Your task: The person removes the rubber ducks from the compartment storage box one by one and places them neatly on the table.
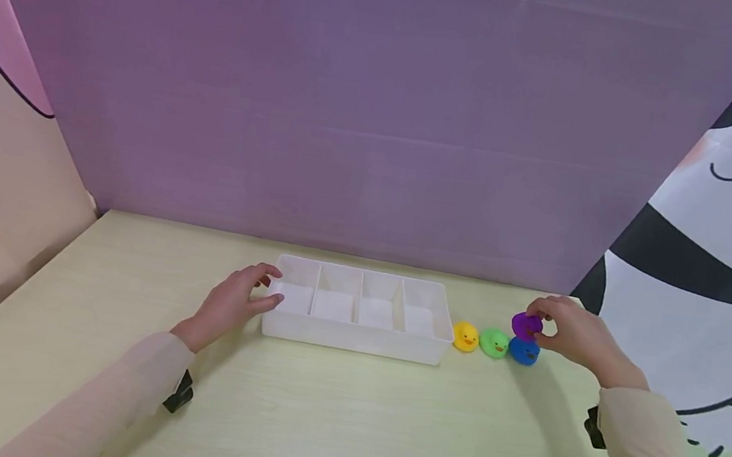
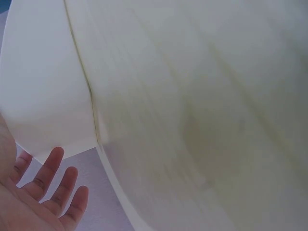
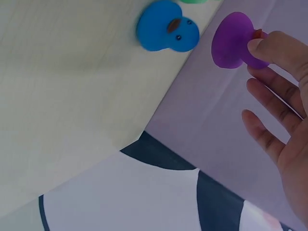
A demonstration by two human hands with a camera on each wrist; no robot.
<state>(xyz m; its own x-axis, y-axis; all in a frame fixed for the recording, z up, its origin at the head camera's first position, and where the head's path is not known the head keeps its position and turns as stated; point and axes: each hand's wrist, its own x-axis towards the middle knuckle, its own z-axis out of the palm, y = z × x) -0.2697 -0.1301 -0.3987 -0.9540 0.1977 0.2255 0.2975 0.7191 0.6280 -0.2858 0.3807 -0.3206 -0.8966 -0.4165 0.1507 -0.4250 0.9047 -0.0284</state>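
Pale yellow-green tabletop (image 1: 329,415) under a purple backdrop. Right hand (image 1: 582,337) pinches a purple rubber duck (image 1: 526,325) in curled fingers (image 3: 269,48), lifted just above the blue rubber duck (image 1: 523,351). At its nine o'clock sit green (image 1: 494,343) and yellow (image 1: 465,336) ducks, then the white four-compartment plastic tray (image 1: 352,337), steadied at its left end by the left hand (image 1: 235,304), whose relaxed fingers grip nothing. No writing is readable.

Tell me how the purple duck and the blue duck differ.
The purple duck is pinched in the right hand, lifted off the table; the blue duck sits on it, untouched. The blue duck stands beside the green duck; the purple is above. Both are small rubber ducks.
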